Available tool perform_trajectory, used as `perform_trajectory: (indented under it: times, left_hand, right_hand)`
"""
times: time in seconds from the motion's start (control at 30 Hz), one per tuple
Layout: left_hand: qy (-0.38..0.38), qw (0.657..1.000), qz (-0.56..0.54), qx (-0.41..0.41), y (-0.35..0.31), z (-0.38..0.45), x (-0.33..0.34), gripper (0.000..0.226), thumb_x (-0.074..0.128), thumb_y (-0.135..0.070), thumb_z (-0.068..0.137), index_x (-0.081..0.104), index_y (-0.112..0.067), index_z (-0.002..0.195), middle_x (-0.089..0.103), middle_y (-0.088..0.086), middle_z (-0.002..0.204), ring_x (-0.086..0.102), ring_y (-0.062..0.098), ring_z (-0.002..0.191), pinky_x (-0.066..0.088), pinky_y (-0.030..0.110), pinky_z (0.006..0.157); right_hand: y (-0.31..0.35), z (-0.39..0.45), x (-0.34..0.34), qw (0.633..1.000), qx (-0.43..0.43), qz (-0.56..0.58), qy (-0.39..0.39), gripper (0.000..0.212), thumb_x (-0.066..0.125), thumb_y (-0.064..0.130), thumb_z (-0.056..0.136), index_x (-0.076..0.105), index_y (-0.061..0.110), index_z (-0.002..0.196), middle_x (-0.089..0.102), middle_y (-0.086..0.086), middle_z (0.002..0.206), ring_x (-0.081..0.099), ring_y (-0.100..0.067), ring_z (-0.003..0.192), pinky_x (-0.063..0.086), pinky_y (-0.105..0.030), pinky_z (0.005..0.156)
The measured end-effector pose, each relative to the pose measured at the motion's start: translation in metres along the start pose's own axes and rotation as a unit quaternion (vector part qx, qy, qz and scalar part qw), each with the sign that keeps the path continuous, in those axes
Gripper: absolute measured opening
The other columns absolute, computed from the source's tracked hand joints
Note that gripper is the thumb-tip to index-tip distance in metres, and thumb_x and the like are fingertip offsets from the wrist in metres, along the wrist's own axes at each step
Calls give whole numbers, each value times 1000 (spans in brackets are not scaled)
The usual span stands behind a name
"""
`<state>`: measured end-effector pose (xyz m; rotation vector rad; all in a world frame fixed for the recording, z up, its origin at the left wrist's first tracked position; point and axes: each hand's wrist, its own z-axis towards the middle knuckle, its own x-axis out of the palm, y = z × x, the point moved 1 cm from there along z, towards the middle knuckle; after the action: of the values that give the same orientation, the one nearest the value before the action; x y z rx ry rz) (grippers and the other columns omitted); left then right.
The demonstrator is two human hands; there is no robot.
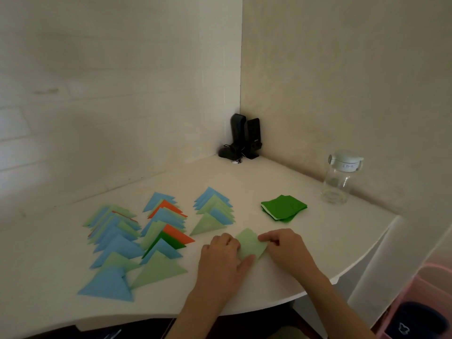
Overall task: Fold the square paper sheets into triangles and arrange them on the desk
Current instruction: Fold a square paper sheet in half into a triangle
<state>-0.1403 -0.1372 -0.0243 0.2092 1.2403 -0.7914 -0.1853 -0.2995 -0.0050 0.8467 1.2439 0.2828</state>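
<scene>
A light green square sheet (251, 243) lies on the white desk (318, 241) between my hands. My left hand (221, 259) holds its left edge, thumb on the near corner and fingers curled over the side. My right hand (285, 248) pinches its right corner with curled fingers. Three rows of folded triangles lie to the left: a left row (115, 243) of blue and light green, a middle row (163, 231) with orange and dark green among them, and a short right row (215, 211). A stack of dark green square sheets (283, 207) sits behind my right hand.
A transparent bottle with a pale lid (341, 178) stands at the right back by the wall. Two black speakers (244, 138) stand in the corner. The desk's curved front edge runs near my forearms; a pink bin (420, 302) is beyond the right edge.
</scene>
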Motion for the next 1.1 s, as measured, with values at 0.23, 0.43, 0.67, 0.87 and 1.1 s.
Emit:
perform_trajectory:
  times: [0.23, 0.43, 0.67, 0.87, 1.1]
  left_hand:
    - [-85, 996, 4, -10, -16, -8, 14, 40, 47, -62, 68, 55, -26, 84, 58, -13, 76, 56, 13, 73, 43, 31, 60]
    - [-99, 994, -44, 19, 1, -6, 21, 32, 70, -11, 70, 63, -23, 98, 65, -13, 84, 59, 15, 85, 39, 27, 67]
    - [-107, 988, -96, -62, 25, 1, 10, 27, 84, -13, 60, 63, -24, 72, 66, -8, 90, 53, 25, 83, 31, 32, 65]
    - [-137, 982, -43, -122, 22, -1, 9, 27, 87, -29, 59, 62, -23, 64, 59, 1, 82, 52, 26, 75, 39, 33, 60]
    - [-115, 978, 43, -170, 16, 8, 16, 47, 50, -66, 73, 63, -21, 69, 52, 0, 90, 48, 24, 87, 41, 37, 70]
  right_hand:
    - [4, -16, -11, 999, -23, 15, 43, 38, 49, 3, 82, 75, 29, 92, 67, 8, 82, 55, 0, 63, 39, -2, 57]
    - [-2, -8, -6, 992, -67, -93, 51, 32, 69, 34, 75, 64, 41, 106, 49, 9, 96, 51, -6, 88, 42, -16, 82]
    - [-6, -3, 11, 994, -30, -101, 4, 24, 58, 60, 79, 70, 43, 92, 49, 13, 94, 49, -5, 90, 40, -33, 87]
    - [-3, -6, 21, 991, -6, -116, -65, 27, 53, 65, 80, 65, 40, 81, 49, 16, 94, 47, -7, 98, 23, -30, 79]
    - [1, -3, 32, 977, 19, -185, -102, 55, 43, 86, 65, 62, 37, 83, 48, 18, 92, 44, -5, 96, 21, -29, 76]
